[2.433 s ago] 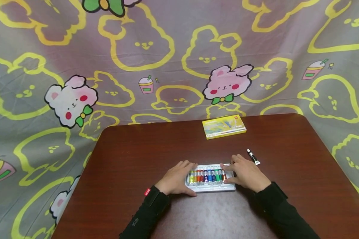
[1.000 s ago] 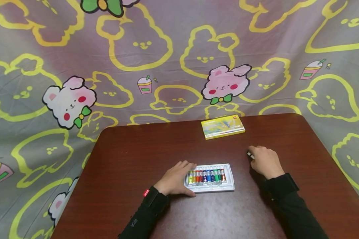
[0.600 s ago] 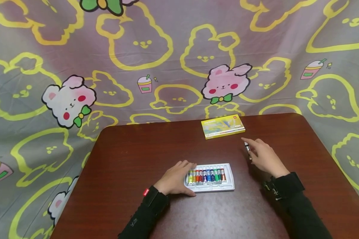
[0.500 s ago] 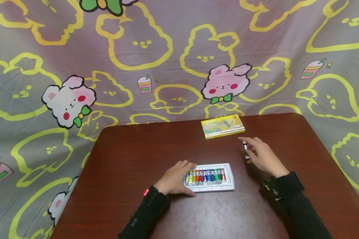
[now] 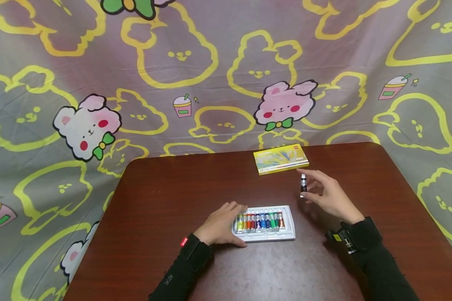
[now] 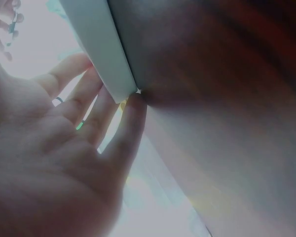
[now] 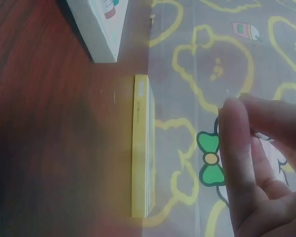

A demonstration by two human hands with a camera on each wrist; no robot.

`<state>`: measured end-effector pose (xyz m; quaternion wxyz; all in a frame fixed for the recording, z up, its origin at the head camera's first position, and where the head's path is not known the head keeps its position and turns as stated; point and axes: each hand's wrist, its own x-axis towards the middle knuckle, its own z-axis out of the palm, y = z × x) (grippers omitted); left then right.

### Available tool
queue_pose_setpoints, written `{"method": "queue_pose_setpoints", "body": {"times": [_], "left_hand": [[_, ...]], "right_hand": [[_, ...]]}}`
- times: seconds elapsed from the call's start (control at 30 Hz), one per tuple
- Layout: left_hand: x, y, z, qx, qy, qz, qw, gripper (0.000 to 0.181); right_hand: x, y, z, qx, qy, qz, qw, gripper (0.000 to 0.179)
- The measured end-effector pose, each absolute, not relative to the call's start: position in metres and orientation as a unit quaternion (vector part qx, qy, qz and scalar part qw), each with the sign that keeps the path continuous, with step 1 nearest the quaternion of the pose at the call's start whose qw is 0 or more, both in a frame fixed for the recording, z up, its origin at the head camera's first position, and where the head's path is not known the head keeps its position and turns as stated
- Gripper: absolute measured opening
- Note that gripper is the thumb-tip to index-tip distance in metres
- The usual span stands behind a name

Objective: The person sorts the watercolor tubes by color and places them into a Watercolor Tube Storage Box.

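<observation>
A white tray (image 5: pixel 264 239) with a row of small coloured paint tubes (image 5: pixel 261 221) lies on the table. My left hand (image 5: pixel 219 225) rests at its left end, fingers at the far corner and thumb by the near edge; in the left wrist view, fairly straight fingers (image 6: pixel 89 94) touch the white edge. Thumb and fingertips of my right hand (image 5: pixel 329 194) pinch a black-and-white paint tube (image 5: pixel 303 184), upright, white cap on top, to the right of and beyond the tray. In the right wrist view the right hand (image 7: pixel 256 168) largely hides that tube.
A flat yellow box (image 5: pixel 281 159) lies near the table's back edge, close beyond my right hand; the right wrist view shows its side on. Behind the brown table (image 5: pixel 165 188) hangs a cloth (image 5: pixel 226 62) printed with cartoon animals.
My right hand has let go of the tray's right end, picked the black-and-white tube up off the table, turned it upright and brought it leftward. The left hand has stayed at the tray.
</observation>
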<state>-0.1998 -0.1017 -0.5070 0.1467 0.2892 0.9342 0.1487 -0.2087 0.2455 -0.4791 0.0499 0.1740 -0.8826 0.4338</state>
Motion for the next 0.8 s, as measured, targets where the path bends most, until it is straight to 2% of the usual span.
{"method": "queue_pose_setpoints", "body": {"times": [0.53,0.8], "left_hand": [[-0.1995,-0.101,-0.5055,0.287,0.934,0.148,0.151,0.106],[-0.1997,-0.1013,-0.5049,0.288,0.934,0.148,0.153,0.105]], "right_hand": [[-0.2087,0.2442,-0.4805,0.143,-0.85,0.507,-0.007,0.069],[-0.2083,0.2459,-0.4805,0.15,-0.866,0.476,0.011,0.067]]}}
